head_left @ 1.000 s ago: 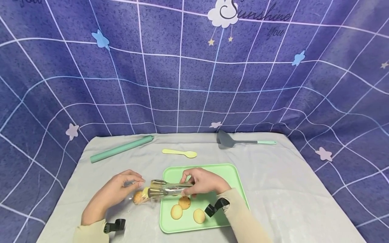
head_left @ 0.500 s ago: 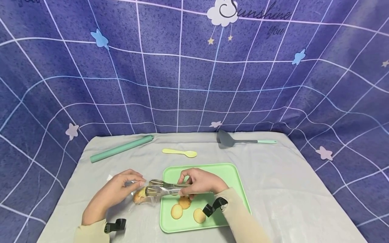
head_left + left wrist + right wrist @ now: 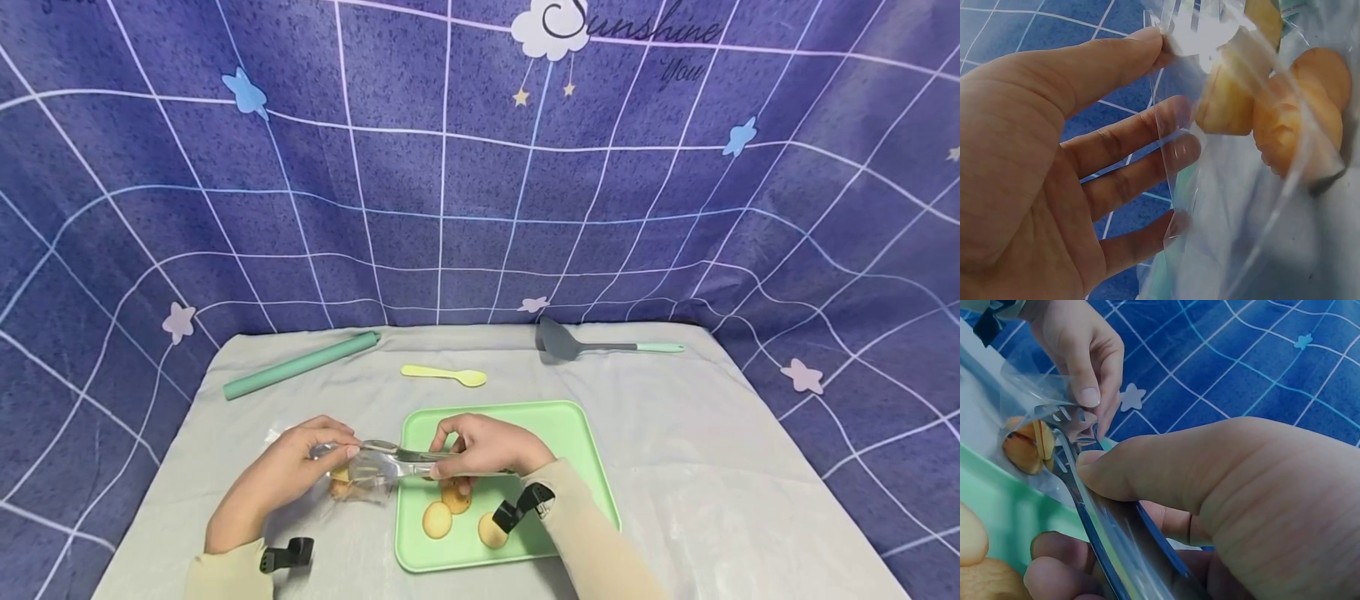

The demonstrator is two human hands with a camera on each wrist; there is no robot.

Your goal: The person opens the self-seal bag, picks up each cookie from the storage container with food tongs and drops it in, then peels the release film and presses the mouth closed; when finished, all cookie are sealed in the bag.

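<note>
My left hand [image 3: 281,462] pinches the edge of a clear plastic bag [image 3: 1222,212] between thumb and forefinger, its other fingers spread behind the film. Several small golden cakes [image 3: 1300,119] lie in the bag. In my right hand [image 3: 491,450] I grip metal tongs [image 3: 420,458], thumb on top and fingers below. The tongs' slotted ends reach into the bag mouth, close to my left fingertips. In the left wrist view a pale yellow cake [image 3: 1229,94] sits right at the tong ends; glare partly hides their contact.
A green tray [image 3: 570,433] lies under my right hand, bearing small round cakes, among them a pale one [image 3: 437,520] at the front. Farther back are a green rolling pin [image 3: 300,367], a yellow spoon [image 3: 444,375] and a grey spatula [image 3: 562,343]. A blue curtain [image 3: 480,167] hangs behind.
My right hand and the tongs have shifted a little left, so the tong ends are deeper in the bag and nearer my left fingers. My left hand stays nearly still.
</note>
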